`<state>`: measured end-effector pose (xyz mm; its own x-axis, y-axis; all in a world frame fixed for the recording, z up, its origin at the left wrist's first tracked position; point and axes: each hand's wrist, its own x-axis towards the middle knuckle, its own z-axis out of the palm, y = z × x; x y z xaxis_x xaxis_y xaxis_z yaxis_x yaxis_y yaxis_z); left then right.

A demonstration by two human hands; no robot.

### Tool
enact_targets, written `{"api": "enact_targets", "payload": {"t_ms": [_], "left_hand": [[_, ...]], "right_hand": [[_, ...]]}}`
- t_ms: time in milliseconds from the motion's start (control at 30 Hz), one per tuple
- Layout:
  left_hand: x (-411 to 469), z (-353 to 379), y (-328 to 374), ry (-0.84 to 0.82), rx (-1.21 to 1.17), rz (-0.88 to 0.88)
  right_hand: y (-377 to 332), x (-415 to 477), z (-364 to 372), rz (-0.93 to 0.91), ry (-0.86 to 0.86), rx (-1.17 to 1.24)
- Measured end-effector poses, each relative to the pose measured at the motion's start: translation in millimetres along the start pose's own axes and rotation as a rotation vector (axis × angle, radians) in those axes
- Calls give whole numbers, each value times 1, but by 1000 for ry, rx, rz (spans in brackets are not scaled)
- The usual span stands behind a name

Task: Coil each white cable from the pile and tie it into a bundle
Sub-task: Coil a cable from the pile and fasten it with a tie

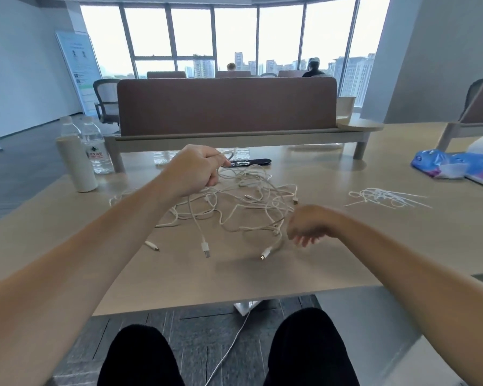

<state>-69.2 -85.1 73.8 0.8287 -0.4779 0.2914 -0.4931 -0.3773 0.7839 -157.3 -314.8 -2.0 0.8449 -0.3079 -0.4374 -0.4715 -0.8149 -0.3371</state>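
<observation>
Head view: the left grip (198,169) is clenched around a white cable (197,222), held above the pile (251,201) on the table (179,280), with the plug dangling. The right grip (304,227) is blurred at the pile's right edge, fingers curled down. I cannot tell whether it holds anything.

Cable pile (248,201) sits mid-worktop (179,274), straight ahead. Bottles (95,151) at far left (three, close together). Loose ties (385,197) right of the pile, well apart. Packets (455,167) further right, behind the ties. Screen (226,107) stands behind the pile. Left hand (195,169) over the pile's far side, right hand (307,224) at its near right edge.
</observation>
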Motion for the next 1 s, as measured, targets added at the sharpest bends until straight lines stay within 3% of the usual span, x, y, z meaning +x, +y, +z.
{"api": "enact_targets", "payload": {"t_ms": [200,367,567,700,833,1000], "left_hand": [[-3,5,-1,-35,-20,-10],[-3,5,-5,-40,-12,-15],[-4,1,-1,-29,-27,-15],[-4,-11,-1,-5,-48,-12],[-8,-25,-4,15,-53,-32],[-17,-40,-3,40,-78,-78]], "right_hand": [[-9,6,21,-211,164,14],[-16,13,31,-246,221,103],[-21,16,38,-211,240,-18],[-21,18,31,-341,347,39],[-20,10,28,-442,174,8],[-22,6,18,-385,97,-166]]}}
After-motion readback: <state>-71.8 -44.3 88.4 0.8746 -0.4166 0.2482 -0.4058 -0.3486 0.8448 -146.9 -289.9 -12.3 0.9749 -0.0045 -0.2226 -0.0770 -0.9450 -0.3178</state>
